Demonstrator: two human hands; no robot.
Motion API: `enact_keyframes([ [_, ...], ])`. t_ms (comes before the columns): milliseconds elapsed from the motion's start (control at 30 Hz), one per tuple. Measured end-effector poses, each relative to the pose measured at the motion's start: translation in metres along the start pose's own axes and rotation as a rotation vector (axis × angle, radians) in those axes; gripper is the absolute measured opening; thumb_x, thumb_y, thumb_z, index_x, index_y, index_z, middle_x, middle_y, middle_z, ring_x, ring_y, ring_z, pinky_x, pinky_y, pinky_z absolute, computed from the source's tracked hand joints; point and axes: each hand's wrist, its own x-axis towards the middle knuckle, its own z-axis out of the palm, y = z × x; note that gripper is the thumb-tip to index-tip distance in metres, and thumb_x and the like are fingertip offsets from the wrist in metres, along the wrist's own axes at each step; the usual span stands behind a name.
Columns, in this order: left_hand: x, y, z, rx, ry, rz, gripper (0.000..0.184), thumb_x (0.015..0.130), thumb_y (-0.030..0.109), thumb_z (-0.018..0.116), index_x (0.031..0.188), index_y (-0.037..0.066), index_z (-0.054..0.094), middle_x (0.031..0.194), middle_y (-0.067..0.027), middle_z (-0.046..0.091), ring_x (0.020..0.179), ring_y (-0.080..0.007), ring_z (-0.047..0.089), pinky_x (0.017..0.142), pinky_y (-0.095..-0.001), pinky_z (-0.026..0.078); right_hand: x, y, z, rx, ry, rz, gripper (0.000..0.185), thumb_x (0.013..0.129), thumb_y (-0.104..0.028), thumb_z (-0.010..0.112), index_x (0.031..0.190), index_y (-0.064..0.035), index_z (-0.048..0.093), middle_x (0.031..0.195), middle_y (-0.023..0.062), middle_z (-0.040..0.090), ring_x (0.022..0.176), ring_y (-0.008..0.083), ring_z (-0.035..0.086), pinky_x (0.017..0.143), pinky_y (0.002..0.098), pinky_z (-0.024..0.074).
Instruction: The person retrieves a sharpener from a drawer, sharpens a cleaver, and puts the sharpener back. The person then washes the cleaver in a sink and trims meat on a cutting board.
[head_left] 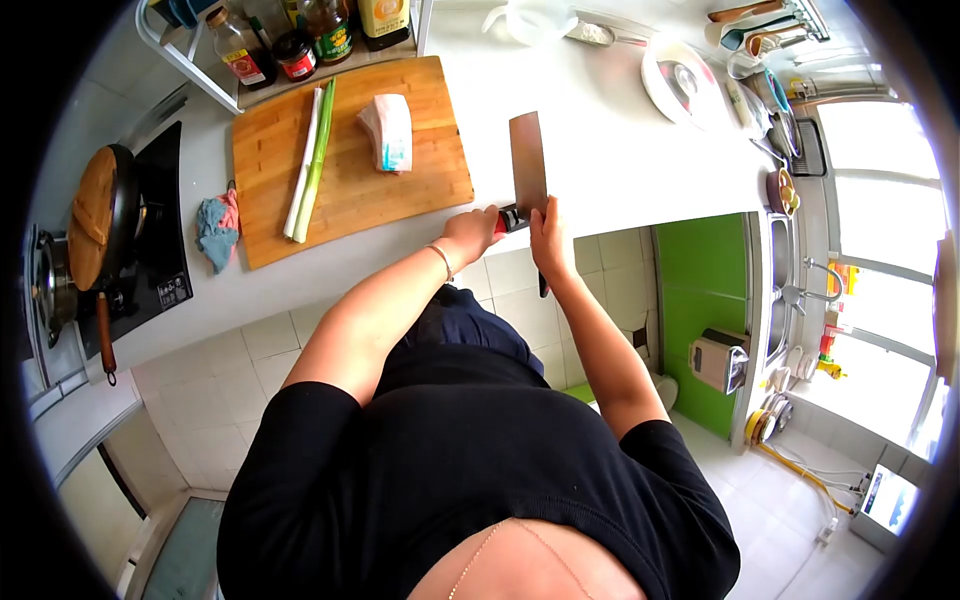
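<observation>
Head camera — left hand point(470, 236) grips a red-and-black tool point(511, 218), right hand point(552, 238) a cleaver point(528, 155) — both near the wooden board point(433, 135).

White desk point(600, 180) before you, green cabinet door point(703, 262) below, pale tiled floor point(735, 480), bright window point(865, 210) at right

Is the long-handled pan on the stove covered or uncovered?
Covered: a round wooden lid lies over the pan, whose dark side shows along the lid's edge.
</observation>
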Motion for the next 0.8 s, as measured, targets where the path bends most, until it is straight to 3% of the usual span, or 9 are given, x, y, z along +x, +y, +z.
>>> enact_keyframes([
  [133, 0.002, 0.001, -0.003, -0.01, 0.0, -0.011, 0.037, 0.085, 0.036, 0.058, 0.097, 0.002, 0.05, 0.085, -0.0171, 0.064, 0.08, -0.0338, 0.063, 0.066, -0.0423, 0.05, 0.004, -0.008, 0.001, -0.045, -0.089, 0.075, 0.029, 0.091, -0.012, 0.044, 0.115, 0.0021, 0.037, 0.095, 0.0311, 0.056, 0.082, 0.0481, 0.056, 0.069, 0.0525, 0.0451],
  [233, 0.0, 0.003, -0.008, -0.014, -0.011, -0.02, 0.036, 0.085, 0.036, 0.059, 0.097, 0.002, 0.051, 0.084, -0.0172, 0.064, 0.08, -0.0341, 0.063, 0.066, -0.0423, 0.05, 0.004, -0.004, 0.008, -0.111, -0.093, -0.032, 0.03, 0.091, -0.012, 0.044, 0.116, 0.0024, 0.037, 0.096, 0.0314, 0.056, 0.081, 0.0475, 0.056, 0.068, 0.0519, 0.0463],
  [467, 0.004, -0.002, 0.004, 0.007, 0.03, 0.016, 0.037, 0.084, 0.036, 0.059, 0.096, 0.002, 0.05, 0.082, -0.0176, 0.063, 0.076, -0.0341, 0.063, 0.062, -0.0425, 0.05, -0.008, -0.004, 0.001, -0.162, -0.149, 0.004, 0.024, 0.09, -0.011, 0.044, 0.11, 0.0019, 0.039, 0.091, 0.0292, 0.056, 0.079, 0.0465, 0.057, 0.068, 0.0522, 0.0472],
  [600, 0.007, -0.008, 0.007, 0.071, 0.02, 0.042, 0.038, 0.084, 0.036, 0.06, 0.096, 0.001, 0.049, 0.079, -0.0182, 0.063, 0.073, -0.0324, 0.063, 0.059, -0.0414, 0.05, -0.098, 0.027, -0.034, -0.275, -0.322, 0.122, 0.022, 0.089, -0.012, 0.045, 0.107, -0.0004, 0.039, 0.092, 0.028, 0.057, 0.077, 0.0463, 0.058, 0.066, 0.0539, 0.0469],
  [667, 0.007, -0.005, 0.007, 0.064, 0.017, 0.058, 0.039, 0.084, 0.036, 0.06, 0.097, 0.001, 0.048, 0.079, -0.0184, 0.063, 0.073, -0.0319, 0.064, 0.059, -0.0411, 0.05, -0.159, 0.05, -0.076, -0.374, -0.645, 0.263, 0.029, 0.087, -0.014, 0.048, 0.113, -0.005, 0.038, 0.086, 0.028, 0.059, 0.077, 0.0466, 0.058, 0.068, 0.0548, 0.0471],
  [700, 0.005, -0.004, 0.007, 0.053, 0.025, 0.049, 0.04, 0.083, 0.036, 0.06, 0.097, 0.001, 0.048, 0.079, -0.0181, 0.063, 0.072, -0.0315, 0.064, 0.059, -0.0412, 0.05, -0.187, 0.056, -0.095, -0.364, -0.697, 0.282, 0.029, 0.087, -0.014, 0.049, 0.113, -0.0069, 0.04, 0.085, 0.0271, 0.06, 0.078, 0.0455, 0.059, 0.068, 0.0552, 0.047],
  [800, 0.004, -0.005, 0.008, 0.04, 0.033, 0.04, 0.042, 0.083, 0.038, 0.061, 0.098, 0.001, 0.047, 0.08, -0.0175, 0.063, 0.073, -0.0313, 0.064, 0.06, -0.0411, 0.051, -0.169, 0.034, -0.098, -0.219, -0.315, 0.2, 0.025, 0.088, -0.013, 0.05, 0.109, -0.0052, 0.042, 0.084, 0.0266, 0.06, 0.077, 0.0474, 0.057, 0.065, 0.0541, 0.046],
])
